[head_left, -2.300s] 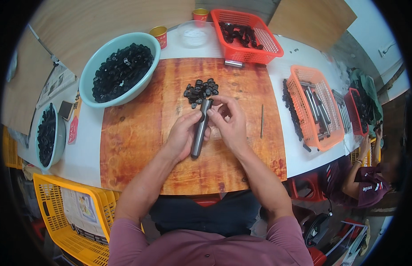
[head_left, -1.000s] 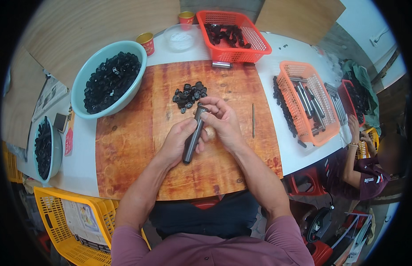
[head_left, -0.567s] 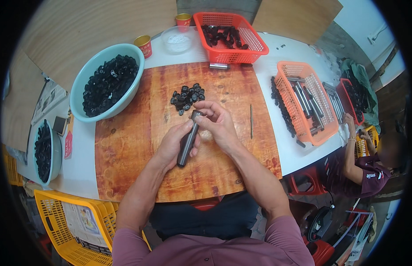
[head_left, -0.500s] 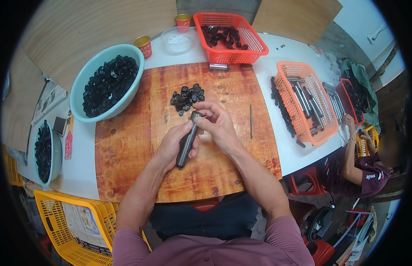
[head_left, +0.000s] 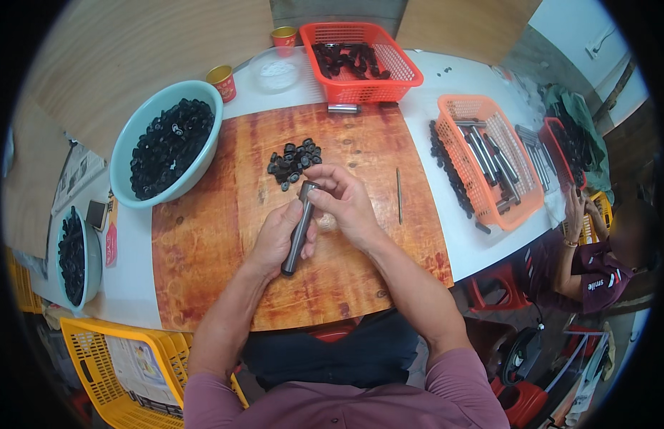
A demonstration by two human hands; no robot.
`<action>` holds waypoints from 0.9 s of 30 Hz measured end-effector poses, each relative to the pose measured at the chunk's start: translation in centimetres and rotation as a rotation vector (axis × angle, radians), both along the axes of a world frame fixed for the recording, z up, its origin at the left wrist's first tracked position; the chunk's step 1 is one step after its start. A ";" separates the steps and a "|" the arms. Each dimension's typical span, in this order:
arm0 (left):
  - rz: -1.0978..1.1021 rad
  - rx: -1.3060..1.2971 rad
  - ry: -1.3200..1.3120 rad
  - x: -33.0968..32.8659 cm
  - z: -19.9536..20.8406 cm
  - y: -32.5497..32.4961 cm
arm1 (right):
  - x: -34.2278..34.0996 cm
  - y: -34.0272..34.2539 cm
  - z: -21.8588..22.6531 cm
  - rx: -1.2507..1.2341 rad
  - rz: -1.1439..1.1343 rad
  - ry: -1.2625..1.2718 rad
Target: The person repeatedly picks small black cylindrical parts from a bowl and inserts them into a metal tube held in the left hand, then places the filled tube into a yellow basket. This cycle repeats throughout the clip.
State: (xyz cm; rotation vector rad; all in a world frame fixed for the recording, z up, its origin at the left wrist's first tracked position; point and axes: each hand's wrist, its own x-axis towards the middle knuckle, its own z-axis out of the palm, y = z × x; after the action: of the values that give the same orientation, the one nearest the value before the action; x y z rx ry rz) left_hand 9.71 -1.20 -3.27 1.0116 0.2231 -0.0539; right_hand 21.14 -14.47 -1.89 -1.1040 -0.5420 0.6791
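A dark grey metal tube (head_left: 297, 244) slants over the wooden board, its upper end away from me. My left hand (head_left: 273, 234) is wrapped round its middle. At the upper end, my right hand (head_left: 344, 203) has its thumb and fingers closed on the tip. Whether a small cap is between those fingers I cannot make out. Just beyond my hands lies a loose pile of small black caps (head_left: 294, 160). A thin metal rod (head_left: 399, 196) rests on the board to the right.
A pale green basin (head_left: 212, 143) of black pieces stands left, with a smaller basin (head_left: 94, 264) nearer. A red basket (head_left: 375, 91) is at the back. An orange basket (head_left: 509, 214) of metal tubes sits right; beyond it a co-worker's hand (head_left: 575, 214) shows.
The view has shifted slightly. My hands keep nearly the same hold on the tube. At the right, the co-worker's hands have come closer together.
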 end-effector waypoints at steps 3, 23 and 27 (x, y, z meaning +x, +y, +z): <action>0.022 0.009 -0.046 0.3 0.4 -0.5 | 0.4 -0.1 -0.3 0.041 -0.021 0.007; 0.015 0.145 -0.070 0.4 -0.3 0.0 | 1.2 0.0 -0.9 0.071 -0.021 0.022; 0.036 0.205 -0.034 0.6 -0.2 0.1 | 1.4 -0.1 -1.2 0.080 -0.018 0.027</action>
State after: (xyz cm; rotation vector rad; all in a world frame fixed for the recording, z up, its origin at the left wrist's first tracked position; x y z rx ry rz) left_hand 10.31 -1.15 -3.48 1.2113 0.2191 0.0194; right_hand 22.59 -14.60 -3.10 -1.0227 -0.5309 0.6504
